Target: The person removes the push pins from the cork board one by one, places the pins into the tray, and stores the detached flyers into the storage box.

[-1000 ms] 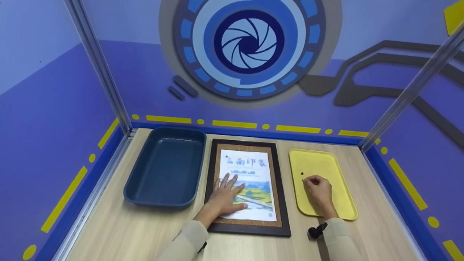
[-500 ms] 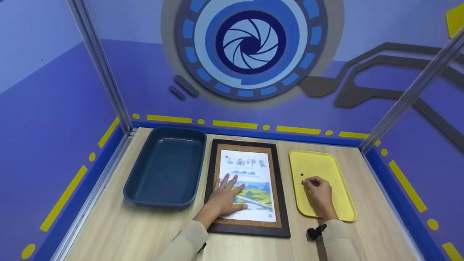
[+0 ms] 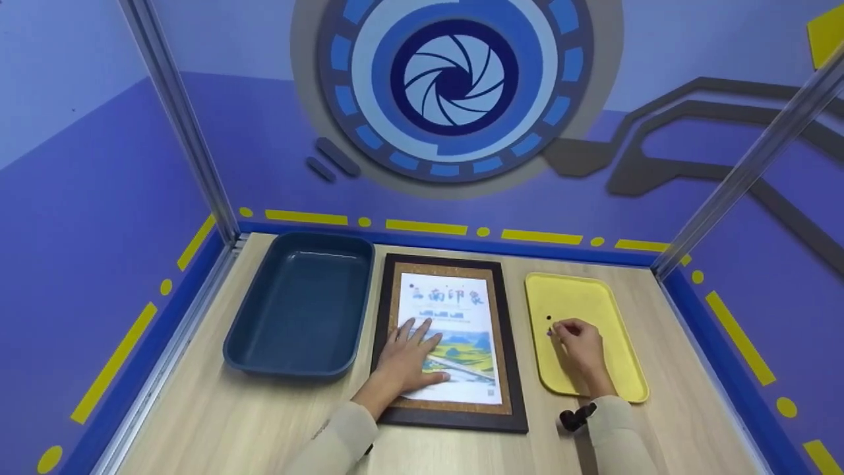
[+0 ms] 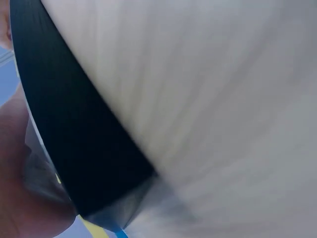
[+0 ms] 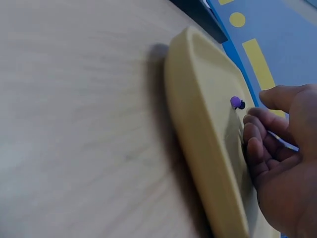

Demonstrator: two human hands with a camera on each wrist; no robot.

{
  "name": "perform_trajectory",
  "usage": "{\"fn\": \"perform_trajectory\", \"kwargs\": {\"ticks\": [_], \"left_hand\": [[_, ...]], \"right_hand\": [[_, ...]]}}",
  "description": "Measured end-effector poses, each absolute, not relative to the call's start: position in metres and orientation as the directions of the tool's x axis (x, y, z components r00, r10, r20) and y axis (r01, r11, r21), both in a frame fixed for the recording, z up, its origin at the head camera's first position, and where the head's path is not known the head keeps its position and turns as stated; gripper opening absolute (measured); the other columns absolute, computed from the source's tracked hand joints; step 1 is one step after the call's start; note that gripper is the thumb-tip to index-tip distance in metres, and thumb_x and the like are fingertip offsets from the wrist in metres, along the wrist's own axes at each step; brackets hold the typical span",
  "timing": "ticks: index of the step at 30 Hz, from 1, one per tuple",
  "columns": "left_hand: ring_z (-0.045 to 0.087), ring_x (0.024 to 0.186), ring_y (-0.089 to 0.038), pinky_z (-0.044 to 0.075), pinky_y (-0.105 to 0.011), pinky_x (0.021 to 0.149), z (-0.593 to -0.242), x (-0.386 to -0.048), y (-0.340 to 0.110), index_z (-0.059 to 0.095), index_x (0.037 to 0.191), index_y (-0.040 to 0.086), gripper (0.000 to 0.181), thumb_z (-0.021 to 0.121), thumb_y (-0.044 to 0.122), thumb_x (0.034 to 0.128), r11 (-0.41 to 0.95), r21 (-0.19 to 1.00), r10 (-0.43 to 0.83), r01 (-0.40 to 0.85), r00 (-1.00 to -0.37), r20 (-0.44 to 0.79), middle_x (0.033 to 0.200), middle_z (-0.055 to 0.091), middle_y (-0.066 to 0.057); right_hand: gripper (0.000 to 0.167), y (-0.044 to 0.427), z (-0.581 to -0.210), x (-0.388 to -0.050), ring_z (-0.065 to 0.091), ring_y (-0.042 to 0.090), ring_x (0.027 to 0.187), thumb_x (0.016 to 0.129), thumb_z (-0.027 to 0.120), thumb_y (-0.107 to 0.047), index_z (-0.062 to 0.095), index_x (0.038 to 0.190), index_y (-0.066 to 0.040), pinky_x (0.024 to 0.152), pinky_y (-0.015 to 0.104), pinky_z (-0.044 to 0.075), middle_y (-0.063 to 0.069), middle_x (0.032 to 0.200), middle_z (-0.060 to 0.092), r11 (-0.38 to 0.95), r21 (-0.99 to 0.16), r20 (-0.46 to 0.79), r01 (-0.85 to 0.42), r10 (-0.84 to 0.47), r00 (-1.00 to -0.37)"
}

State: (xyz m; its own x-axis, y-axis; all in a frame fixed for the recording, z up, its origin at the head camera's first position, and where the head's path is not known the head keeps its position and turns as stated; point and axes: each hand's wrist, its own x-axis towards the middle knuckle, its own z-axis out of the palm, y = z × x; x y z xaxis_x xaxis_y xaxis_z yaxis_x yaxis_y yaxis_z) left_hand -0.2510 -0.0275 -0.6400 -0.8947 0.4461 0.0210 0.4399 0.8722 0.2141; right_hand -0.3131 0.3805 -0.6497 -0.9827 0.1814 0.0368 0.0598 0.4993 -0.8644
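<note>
My left hand [image 3: 403, 363] rests on a printed sheet [image 3: 461, 390] with its fingers spread. The sheet lies on a dark-framed cork board [image 3: 508, 399]; a small dark dot [image 3: 412, 285] marks its upper left corner. Over the yellow tray [image 3: 580, 290] is my right hand [image 3: 581, 344], thumb and forefinger close to a small purple push pin [image 5: 236, 102]. In the right wrist view the thumb and forefinger stand apart, the other fingers are loosely curled, and the pin shows just beyond the fingertips. A small black pin [image 3: 548, 317] lies farther up the tray.
A deep dark blue tray [image 3: 297, 310] stands left of the board. Wooden tabletop [image 3: 455, 452] extends in front, with blue-purple walls behind and at both sides. A black wrist camera [image 3: 575, 419] sticks out beside the right sleeve.
The purple pin, not visible a second ago, now shows at the right fingertips. My right hand has barely shifted; the left hand stays on the sheet.
</note>
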Motion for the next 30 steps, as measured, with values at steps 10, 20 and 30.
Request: {"fn": "perform_trajectory", "kwargs": {"ticks": [10, 20, 30], "left_hand": [[0.025, 0.158, -0.041, 0.025, -0.061, 0.125, -0.627, -0.251, -0.031, 0.045, 0.163, 0.027, 0.084, 0.059, 0.075, 0.0954, 0.872, 0.256, 0.437, 0.416, -0.899, -0.027, 0.171, 0.03, -0.016], [0.021, 0.16, -0.039, 0.025, -0.06, 0.125, -0.626, -0.246, -0.048, 0.053, 0.158, 0.025, 0.075, 0.064, 0.067, 0.0968, 0.841, 0.262, 0.486, 0.473, -0.874, 0.017, 0.172, 0.031, -0.012], [0.028, 0.158, -0.038, 0.03, -0.053, 0.125, -0.624, -0.243, -0.048, 0.053, 0.158, 0.031, 0.072, 0.06, 0.07, 0.0974, 0.849, 0.146, 0.514, 0.508, -0.858, -0.01, 0.171, 0.035, -0.01]], "right_hand": [[0.019, 0.34, -0.626, -0.33, 0.068, 0.018, 0.077, 0.101, 0.073, -0.016, 0.076, 0.107, 0.002, 0.059, 0.018, 0.053, 0.015, 0.096, 0.075, 0.457, -0.889, 0.174, -0.008, 0.322, -0.931], [0.012, 0.251, -0.599, -0.358, 0.065, 0.019, 0.083, 0.094, 0.077, -0.004, 0.077, 0.102, 0.004, 0.072, 0.019, 0.05, 0.016, 0.094, 0.075, 0.459, -0.854, 0.348, -0.246, 0.153, -0.925], [0.014, 0.175, -0.611, -0.384, 0.069, 0.022, 0.08, 0.093, 0.081, -0.007, 0.077, 0.101, 0.004, 0.07, 0.031, 0.057, 0.009, 0.088, 0.069, 0.538, -0.684, 0.476, -0.492, -0.182, -0.86]]}}
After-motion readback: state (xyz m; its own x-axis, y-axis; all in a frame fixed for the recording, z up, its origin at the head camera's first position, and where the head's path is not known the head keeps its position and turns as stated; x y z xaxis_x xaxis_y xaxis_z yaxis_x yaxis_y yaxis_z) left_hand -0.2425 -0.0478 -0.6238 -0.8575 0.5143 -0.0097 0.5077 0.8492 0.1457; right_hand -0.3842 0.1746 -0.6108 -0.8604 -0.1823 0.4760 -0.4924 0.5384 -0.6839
